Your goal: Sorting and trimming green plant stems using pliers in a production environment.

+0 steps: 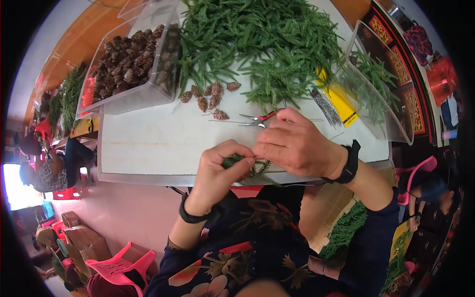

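A white rectangular table with a metallic grey edge (pixel 148 153) spreads beneath the person's forearms. Across its far side lies a wide, loose heap of needle-leaved green sprigs (pixel 267 34). To the left of the heap stands a clear plastic bin (pixel 136 99), filled with dark brown pine cones (pixel 126 59). To the right, a second clear plastic bin (pixel 393 129) contains several more green sprigs.

The person's right hand (pixel 292 143) is over the near part of the table, its fingers curled inward and its thumb and index finger pressed together; what lies between those tips is too small to tell. The left hand (pixel 225 163) meets it at the fingertips, with the thumb and index finger pinching a small green sprig (pixel 235 161). That sprig is at the table's near edge, partly hidden by the left hand, its needles showing beneath the two hands. A black band (pixel 350 161) circles the right wrist, and a similar one the left.

Beyond the right hand lies a flat yellow packet (pixel 344 104), with a bundle of thin dark wires (pixel 324 106) resting along its left side. Pliers with red-and-black handles (pixel 267 116) lie just beyond the right hand, partly covered by it. Several loose brown pine cones (pixel 214 96) sit between the filled bin and the pliers.
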Tool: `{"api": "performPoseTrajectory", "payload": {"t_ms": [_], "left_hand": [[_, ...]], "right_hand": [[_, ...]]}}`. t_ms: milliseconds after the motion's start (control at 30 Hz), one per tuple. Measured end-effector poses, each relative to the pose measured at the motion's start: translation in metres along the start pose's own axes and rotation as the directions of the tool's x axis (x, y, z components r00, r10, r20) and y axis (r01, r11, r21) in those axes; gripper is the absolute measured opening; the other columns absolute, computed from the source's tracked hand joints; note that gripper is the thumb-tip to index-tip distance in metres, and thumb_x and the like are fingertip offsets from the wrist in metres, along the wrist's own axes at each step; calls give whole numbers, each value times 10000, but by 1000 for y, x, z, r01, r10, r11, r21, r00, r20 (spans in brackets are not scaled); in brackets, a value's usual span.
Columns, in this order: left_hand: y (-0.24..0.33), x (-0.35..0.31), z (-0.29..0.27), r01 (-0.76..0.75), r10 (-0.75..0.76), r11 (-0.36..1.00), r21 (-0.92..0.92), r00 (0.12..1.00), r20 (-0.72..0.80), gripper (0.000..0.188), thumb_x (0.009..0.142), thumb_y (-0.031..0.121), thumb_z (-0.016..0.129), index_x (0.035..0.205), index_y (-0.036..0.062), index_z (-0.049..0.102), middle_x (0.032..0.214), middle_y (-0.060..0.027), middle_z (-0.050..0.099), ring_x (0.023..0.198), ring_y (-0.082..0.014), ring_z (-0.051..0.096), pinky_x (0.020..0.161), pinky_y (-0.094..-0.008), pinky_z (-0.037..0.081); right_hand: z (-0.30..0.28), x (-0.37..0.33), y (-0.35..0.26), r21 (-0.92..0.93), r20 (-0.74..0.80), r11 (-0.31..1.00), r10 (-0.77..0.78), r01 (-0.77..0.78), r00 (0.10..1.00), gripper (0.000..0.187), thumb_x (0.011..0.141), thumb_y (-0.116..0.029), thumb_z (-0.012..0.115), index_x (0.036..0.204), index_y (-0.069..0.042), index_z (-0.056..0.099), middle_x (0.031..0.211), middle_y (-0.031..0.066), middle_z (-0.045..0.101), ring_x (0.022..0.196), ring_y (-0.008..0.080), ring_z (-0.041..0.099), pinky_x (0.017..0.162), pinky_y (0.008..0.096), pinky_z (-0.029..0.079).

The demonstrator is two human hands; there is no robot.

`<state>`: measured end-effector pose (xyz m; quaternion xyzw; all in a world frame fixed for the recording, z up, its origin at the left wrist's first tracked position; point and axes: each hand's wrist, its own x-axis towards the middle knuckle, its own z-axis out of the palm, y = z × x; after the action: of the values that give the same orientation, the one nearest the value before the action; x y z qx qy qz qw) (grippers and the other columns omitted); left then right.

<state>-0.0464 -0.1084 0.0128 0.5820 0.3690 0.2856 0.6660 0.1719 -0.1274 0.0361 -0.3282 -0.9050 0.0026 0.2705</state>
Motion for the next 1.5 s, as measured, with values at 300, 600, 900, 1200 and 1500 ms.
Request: {"api": "performPoseTrajectory", "payload": {"t_ms": [300, 600, 900, 1200, 1500], "left_hand": [[0, -6, 12, -214, 292, 893, 396, 945, -148, 37, 873, 53, 672, 901, 29, 676, 723, 0, 596, 597, -74, 549, 561, -236, 433], [11, -8, -7, 199, -196, 927, -317, 980, 42, 47, 895, 17, 645, 917, 1, 683, 724, 21, 615, 609, -30, 515, 549, -192, 393], [7, -11, -7, 183, -173, 937, -298, 983, 59, 42, 871, 15, 665, 909, 8, 681, 736, -1, 624, 609, -60, 528, 561, -212, 409], [2, -11, 17, -354, 495, 714, 604, 865, -78, 180, 808, -45, 678, 977, -6, 629, 817, -34, 624, 693, -85, 562, 620, -230, 457], [-10, -5, 5, -82, 76, 996, -34, 985, -155, 253, 857, -1, 677, 1100, -2, 606, 953, 1, 625, 767, -55, 574, 666, -204, 462]], "right_hand": [[-5, 3, -8, 355, 361, 693, 517, -627, 776, 190, 782, -128, 749, 947, -124, 654, 855, 29, 624, 781, 208, 589, 729, 337, 432], [2, 7, -2, 106, -82, 987, 132, -123, 988, 256, 747, -183, 791, 970, -153, 668, 921, -14, 615, 803, 168, 595, 774, 336, 432], [-6, 12, -5, 35, 16, 998, 44, -45, 999, 182, 776, -163, 758, 907, -132, 637, 909, -5, 605, 803, 178, 595, 789, 339, 426], [-13, 13, -20, 250, 245, 792, 504, -557, 828, 119, 844, -110, 681, 885, -74, 575, 826, 70, 607, 762, 251, 602, 796, 359, 429], [-9, -36, 13, 133, 302, 542, 776, -830, 554, 386, 824, -220, 726, 1128, -45, 567, 921, 96, 591, 862, 296, 589, 808, 395, 453]]}}
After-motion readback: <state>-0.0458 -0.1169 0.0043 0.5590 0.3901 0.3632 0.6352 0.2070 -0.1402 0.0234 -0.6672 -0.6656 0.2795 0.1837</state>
